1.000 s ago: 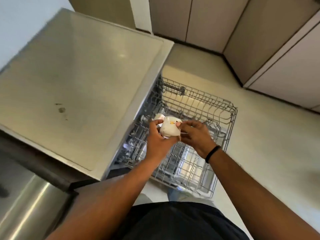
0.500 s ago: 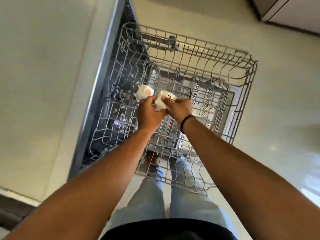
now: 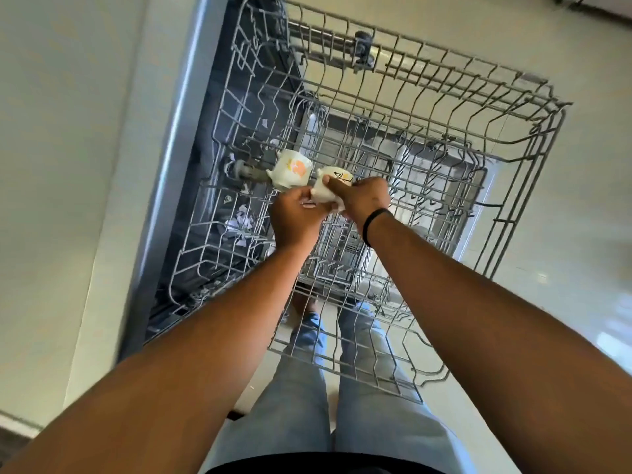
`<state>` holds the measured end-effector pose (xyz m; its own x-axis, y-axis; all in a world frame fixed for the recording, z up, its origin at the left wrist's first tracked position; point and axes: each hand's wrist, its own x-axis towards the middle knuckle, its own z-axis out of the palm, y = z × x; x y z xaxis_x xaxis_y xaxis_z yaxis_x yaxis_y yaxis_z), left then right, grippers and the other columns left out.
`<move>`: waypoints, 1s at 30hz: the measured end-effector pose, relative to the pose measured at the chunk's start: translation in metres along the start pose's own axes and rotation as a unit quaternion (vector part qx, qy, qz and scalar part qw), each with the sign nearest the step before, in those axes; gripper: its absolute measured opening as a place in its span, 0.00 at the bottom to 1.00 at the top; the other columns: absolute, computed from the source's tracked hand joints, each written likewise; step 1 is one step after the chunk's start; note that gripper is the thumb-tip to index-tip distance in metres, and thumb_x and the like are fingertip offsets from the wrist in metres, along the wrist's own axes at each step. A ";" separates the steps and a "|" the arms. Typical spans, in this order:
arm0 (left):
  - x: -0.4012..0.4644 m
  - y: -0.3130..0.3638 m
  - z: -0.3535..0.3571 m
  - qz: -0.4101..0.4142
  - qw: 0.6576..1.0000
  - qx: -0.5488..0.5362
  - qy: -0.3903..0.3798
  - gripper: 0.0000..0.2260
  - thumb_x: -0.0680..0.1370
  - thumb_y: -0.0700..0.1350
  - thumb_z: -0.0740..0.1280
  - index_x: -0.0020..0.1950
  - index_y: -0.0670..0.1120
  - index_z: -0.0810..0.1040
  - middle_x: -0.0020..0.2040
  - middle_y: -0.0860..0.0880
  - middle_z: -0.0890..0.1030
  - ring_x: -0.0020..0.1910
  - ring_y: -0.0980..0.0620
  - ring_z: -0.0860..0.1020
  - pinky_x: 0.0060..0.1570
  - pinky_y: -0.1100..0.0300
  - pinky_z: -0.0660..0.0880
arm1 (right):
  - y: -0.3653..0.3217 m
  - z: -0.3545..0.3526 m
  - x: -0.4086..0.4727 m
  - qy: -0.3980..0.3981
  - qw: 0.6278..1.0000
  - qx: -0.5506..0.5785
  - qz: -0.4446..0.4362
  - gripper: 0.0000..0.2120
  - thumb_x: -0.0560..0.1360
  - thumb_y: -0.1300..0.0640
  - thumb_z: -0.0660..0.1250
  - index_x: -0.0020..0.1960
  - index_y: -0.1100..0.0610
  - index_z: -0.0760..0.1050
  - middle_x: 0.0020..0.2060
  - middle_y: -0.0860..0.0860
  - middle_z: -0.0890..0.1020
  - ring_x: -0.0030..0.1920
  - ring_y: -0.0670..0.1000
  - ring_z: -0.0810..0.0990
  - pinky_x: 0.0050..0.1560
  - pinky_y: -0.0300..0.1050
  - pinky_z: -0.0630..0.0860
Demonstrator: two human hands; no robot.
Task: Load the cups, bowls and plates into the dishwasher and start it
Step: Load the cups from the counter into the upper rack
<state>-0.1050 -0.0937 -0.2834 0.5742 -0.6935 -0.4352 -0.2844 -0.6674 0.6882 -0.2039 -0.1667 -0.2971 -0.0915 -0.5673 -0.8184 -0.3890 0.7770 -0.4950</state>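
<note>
White ceramic is held over the pulled-out upper rack [image 3: 533, 107] of the dishwasher, where a small cup with a black drawing [image 3: 330, 188] is grasped between both hands above the wire floor. It is pinched by the right hand [image 3: 364, 200] near its rim and cradled from below by the left hand [image 3: 295, 217], apparently so that it can be turned and seated beside the orange-printed cup [image 3: 291, 169], which is already set in the rack, mouth tilted sideways, just to the left. The held cup is kept at the fingertips, beyond both palms, almost touching its neighbour. Much of the rack is seen bare.
</note>
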 end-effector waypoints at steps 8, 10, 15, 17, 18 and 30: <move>-0.002 0.006 -0.005 -0.038 0.999 0.004 0.004 0.21 0.62 0.50 0.84 0.49 0.43 0.84 0.47 0.48 0.86 0.44 0.51 0.84 0.46 0.47 0.82 | -0.001 -0.008 -0.008 0.023 1.000 0.000 -0.011 0.30 0.64 0.30 0.74 0.38 0.60 0.78 0.34 0.53 0.83 0.36 0.56 0.84 0.39 0.56 0.84; -0.005 0.014 -0.011 -0.043 0.999 0.010 -0.001 0.23 0.63 0.49 0.84 0.52 0.42 0.82 0.52 0.47 0.86 0.48 0.49 0.84 0.47 0.51 0.82 | -0.007 -0.019 -0.016 0.036 0.999 -0.007 -0.015 0.27 0.70 0.33 0.70 0.40 0.59 0.79 0.36 0.52 0.83 0.38 0.55 0.84 0.42 0.56 0.84; -0.015 0.038 -0.040 -0.015 0.998 0.034 -0.042 0.30 0.68 0.52 0.81 0.65 0.43 0.76 0.63 0.44 0.80 0.57 0.48 0.80 0.47 0.65 0.74 | -0.018 -0.072 -0.029 0.084 0.995 -0.013 -0.057 0.19 0.75 0.44 0.68 0.31 0.52 0.69 0.27 0.50 0.73 0.31 0.52 0.73 0.42 0.53 0.81; -0.025 0.046 -0.058 -0.006 0.997 0.041 -0.068 0.32 0.69 0.55 0.79 0.68 0.46 0.73 0.64 0.45 0.78 0.59 0.48 0.78 0.51 0.59 0.75 | -0.021 -0.095 -0.035 0.081 0.995 -0.002 -0.055 0.15 0.73 0.44 0.68 0.37 0.56 0.77 0.31 0.56 0.79 0.34 0.53 0.74 0.45 0.57 0.82; -0.032 0.049 -0.068 -0.004 0.996 0.038 -0.080 0.31 0.71 0.56 0.78 0.69 0.47 0.72 0.65 0.46 0.77 0.59 0.49 0.77 0.52 0.57 0.75 | -0.022 -0.105 -0.038 0.074 0.996 0.007 -0.051 0.16 0.70 0.44 0.69 0.40 0.57 0.79 0.34 0.58 0.81 0.36 0.54 0.75 0.44 0.57 0.81; -0.180 0.048 -0.215 -0.017 0.982 -0.181 -0.051 0.14 0.75 0.48 0.76 0.58 0.47 0.82 0.54 0.48 0.85 0.51 0.48 0.85 0.51 0.48 0.82 | -0.066 -0.111 -0.181 -0.025 0.983 0.080 -0.165 0.09 0.77 0.52 0.69 0.46 0.58 0.77 0.40 0.57 0.82 0.36 0.53 0.76 0.35 0.44 0.71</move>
<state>-0.0570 0.0574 -0.0474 0.4942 -0.7083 -0.5041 0.0355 -0.5629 0.8257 -0.2635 -0.1457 -0.0842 0.0611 -0.7845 -0.6171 -0.2399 0.5886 -0.7720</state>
